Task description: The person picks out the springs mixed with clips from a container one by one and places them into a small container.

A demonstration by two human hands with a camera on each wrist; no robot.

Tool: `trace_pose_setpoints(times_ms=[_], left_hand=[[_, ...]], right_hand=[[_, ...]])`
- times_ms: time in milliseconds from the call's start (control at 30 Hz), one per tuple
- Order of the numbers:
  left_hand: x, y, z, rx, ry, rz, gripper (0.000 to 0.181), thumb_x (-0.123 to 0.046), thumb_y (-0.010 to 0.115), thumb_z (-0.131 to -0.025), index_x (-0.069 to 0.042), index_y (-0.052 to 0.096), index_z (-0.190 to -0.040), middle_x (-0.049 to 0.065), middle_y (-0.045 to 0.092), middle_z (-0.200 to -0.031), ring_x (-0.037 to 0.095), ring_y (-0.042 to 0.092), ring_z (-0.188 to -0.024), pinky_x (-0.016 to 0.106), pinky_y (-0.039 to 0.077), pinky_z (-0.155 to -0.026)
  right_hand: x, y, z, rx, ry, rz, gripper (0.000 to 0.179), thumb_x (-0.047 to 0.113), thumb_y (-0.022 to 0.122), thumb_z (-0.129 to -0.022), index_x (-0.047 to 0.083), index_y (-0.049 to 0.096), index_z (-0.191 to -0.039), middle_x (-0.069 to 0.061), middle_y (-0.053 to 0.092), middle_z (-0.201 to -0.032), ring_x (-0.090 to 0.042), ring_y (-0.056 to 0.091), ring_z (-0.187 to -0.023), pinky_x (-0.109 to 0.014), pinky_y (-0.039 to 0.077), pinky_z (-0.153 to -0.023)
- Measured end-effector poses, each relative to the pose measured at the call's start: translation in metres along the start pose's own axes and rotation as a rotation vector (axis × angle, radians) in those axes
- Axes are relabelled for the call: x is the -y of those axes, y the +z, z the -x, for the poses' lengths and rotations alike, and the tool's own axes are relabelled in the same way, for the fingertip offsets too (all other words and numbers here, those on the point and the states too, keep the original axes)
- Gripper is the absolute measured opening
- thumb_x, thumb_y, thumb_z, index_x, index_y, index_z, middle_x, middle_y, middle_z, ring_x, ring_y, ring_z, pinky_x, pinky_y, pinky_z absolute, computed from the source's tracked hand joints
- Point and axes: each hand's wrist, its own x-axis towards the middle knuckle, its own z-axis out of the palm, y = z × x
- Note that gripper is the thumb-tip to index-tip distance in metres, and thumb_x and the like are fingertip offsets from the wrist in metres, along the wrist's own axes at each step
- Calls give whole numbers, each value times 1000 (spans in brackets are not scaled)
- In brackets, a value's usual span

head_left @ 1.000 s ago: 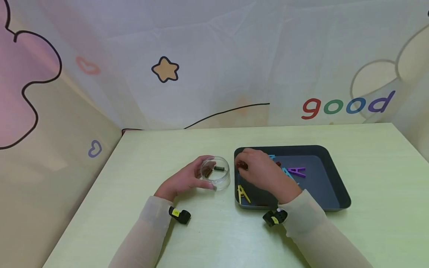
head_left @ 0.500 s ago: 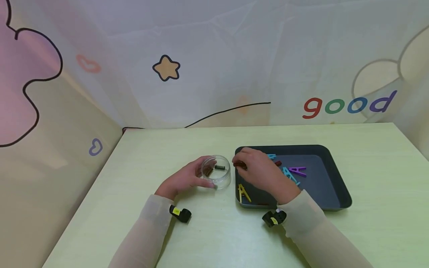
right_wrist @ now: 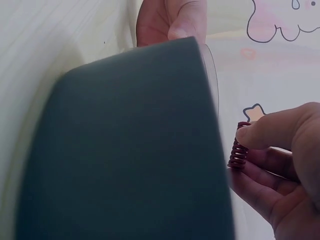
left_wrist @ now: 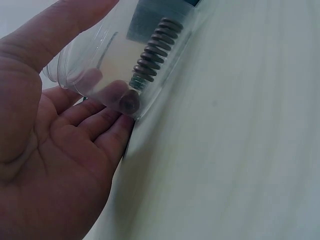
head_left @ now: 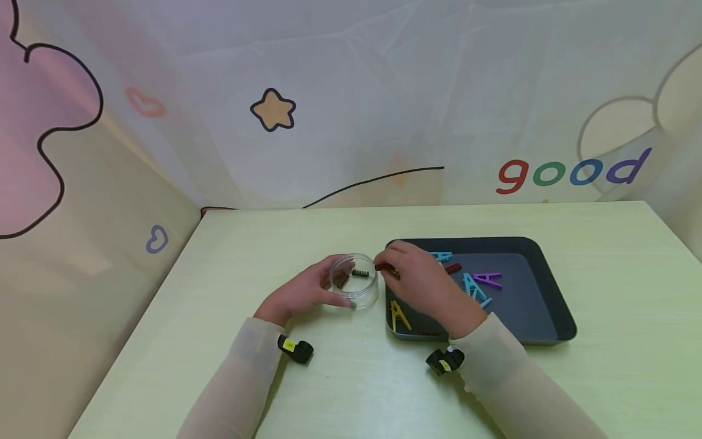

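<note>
I find parts of the scene obscured. In the head view the right hand [head_left: 425, 280] covers the upper-left corner of the tray [head_left: 534, 305] and much of the spring it holds; the right wrist view shows that red spring [right_wrist: 238, 150] pinched between thumb and fingers. The tray's outer side blocks most of the jar there. A dark sliver by the tray's lower edge is too small for me to identify. Both forearms run out of the bottom of the frame.

Containers: the left hand [head_left: 301, 292] grips the clear jar [head_left: 366, 300] at frame centre, thumb at the front, fingers behind. I count two springs [head_left: 360, 274] inside, near each other. The tray, right of centre, holds a yellow clothespin [head_left: 399, 315] at its lower left, a purple clothespin [head_left: 487, 280], blue clothespins [head_left: 474, 289] and another red spring [head_left: 453, 268] near its upper side.

Edges: the pinched spring sits at the tray's left rim, just beside the jar; I cannot tell whether they touch. A narrow strip of table [head_left: 351, 378] separates jar and tray, with wider bare surface at left.
</note>
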Motion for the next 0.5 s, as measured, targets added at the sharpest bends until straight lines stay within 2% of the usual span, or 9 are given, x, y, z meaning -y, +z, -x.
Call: trace_pose_setpoints(times_ms=[500], left_hand=[[-2,0,1,6,-7,2,83,-23,84,-75,-22,38,-145,-1,46,-148,13,38,-141,38,28,-119]], right_hand=[[3,4,0,-34,-50,-3,13,9,68,-89,10,71,-103,-4,65,-99,-16,61,-89,-32,57,-82]])
